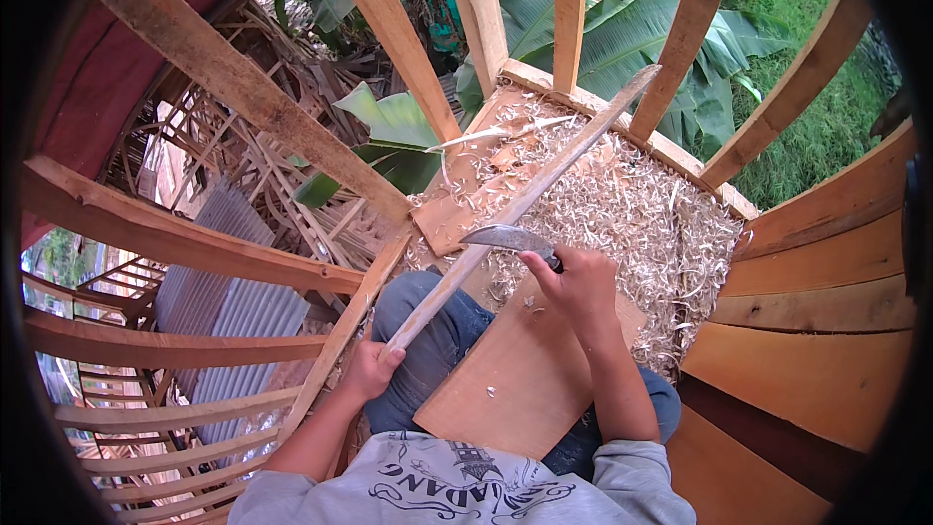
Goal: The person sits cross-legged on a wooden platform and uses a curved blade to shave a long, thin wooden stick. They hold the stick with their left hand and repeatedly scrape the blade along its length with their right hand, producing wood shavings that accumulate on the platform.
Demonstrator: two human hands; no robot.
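A long, pale wooden stick [530, 196] slants from my lap up to the far right. Its near end is gripped in my left hand [372, 367], fingers wrapped round it beside my left knee. My right hand [575, 284] is closed on the dark handle of a curved knife [505, 236], thumb lying along the top. The blade points left and rests across the stick at about its middle. Over my lap lies a flat wooden board [525, 374], under my right forearm. Part of the knife's handle is hidden by my fingers.
Curly wood shavings [622, 209] cover much of the floor ahead and to the right. Upright wooden slats [194, 68] fence the front and left. A plank wall [807, 316] stands close on the right. Banana leaves [603, 29] and corrugated sheets [228, 321] lie beyond the railing.
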